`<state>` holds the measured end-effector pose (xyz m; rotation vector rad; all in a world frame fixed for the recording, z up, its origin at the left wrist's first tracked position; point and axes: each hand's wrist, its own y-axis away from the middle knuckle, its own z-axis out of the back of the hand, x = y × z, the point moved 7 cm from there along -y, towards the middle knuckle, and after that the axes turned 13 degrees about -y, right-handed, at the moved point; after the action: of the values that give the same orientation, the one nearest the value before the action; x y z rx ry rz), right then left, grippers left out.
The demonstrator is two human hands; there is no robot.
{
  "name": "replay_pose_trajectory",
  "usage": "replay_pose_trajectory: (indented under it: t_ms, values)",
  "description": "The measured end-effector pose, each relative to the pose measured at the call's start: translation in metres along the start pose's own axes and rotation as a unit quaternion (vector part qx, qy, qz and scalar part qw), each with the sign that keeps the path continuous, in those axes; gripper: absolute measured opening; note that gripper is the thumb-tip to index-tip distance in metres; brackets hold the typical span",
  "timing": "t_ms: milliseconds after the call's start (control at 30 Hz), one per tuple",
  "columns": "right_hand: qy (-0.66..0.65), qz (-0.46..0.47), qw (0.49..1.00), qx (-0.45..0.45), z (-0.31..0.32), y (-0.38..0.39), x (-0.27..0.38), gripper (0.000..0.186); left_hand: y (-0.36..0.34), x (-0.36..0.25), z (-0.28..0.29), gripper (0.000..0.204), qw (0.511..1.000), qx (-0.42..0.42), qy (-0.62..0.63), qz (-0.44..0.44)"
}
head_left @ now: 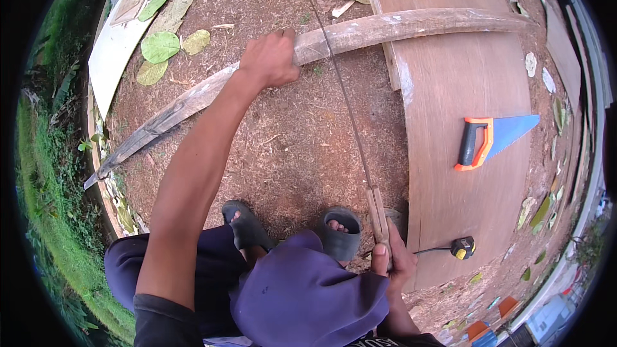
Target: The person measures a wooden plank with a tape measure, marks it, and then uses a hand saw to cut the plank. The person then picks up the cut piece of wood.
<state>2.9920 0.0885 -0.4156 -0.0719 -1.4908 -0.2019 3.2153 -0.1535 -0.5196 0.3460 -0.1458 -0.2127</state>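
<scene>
My left hand (pixel 268 58) grips a long weathered wooden beam (pixel 357 31), which lies crosswise from the lower left to over a plywood sheet (pixel 459 71). My right hand (pixel 392 254) is closed on the wooden handle (pixel 378 222) of a long, thin dark blade (pixel 349 115), seen nearly edge-on, which reaches up across the beam right of my left hand. On the plywood lie a blue-bladed handsaw (pixel 495 138) with an orange and black handle and a black and yellow tape measure (pixel 463 247), right of my right hand.
My sandalled feet (pixel 340 231) stand on dirt strewn with wood chips. Dry and green leaves (pixel 160 47) lie at the upper left beside white boards (pixel 116 58). Grass (pixel 48 186) runs along the left edge; more boards and assorted objects line the right rim.
</scene>
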Motion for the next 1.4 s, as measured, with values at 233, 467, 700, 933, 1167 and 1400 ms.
replay_pose_trajectory:
  t_ms: [233, 467, 700, 933, 1167, 1400]
  values:
    - [0.024, 0.05, 0.998, -0.01, -0.049, -0.078, -0.026, 0.038, -0.015, 0.011, -0.002, 0.056, 0.999, 0.046, 0.016, -0.008]
    - [0.081, 0.069, 0.994, -0.007, 0.0, -0.002, -0.013, 0.036, -0.024, 0.012, -0.009, 0.057, 0.996, 0.071, 0.054, -0.027]
    - [0.064, 0.0, 0.998, 0.003, -0.025, -0.045, -0.027, 0.035, -0.026, 0.016, -0.012, 0.071, 0.986, 0.115, 0.114, -0.032]
    - [0.079, 0.02, 0.997, 0.018, -0.021, -0.034, -0.02, 0.042, -0.035, 0.02, -0.003, 0.075, 0.994, 0.047, 0.081, -0.055]
    - [0.065, 0.025, 0.997, 0.023, -0.006, -0.011, -0.015, 0.041, -0.041, 0.022, -0.002, 0.081, 0.993, 0.074, 0.07, -0.061]
    - [0.049, -0.01, 0.999, 0.012, -0.048, -0.083, -0.025, 0.035, -0.039, 0.026, -0.014, 0.084, 0.981, 0.151, 0.113, -0.034]
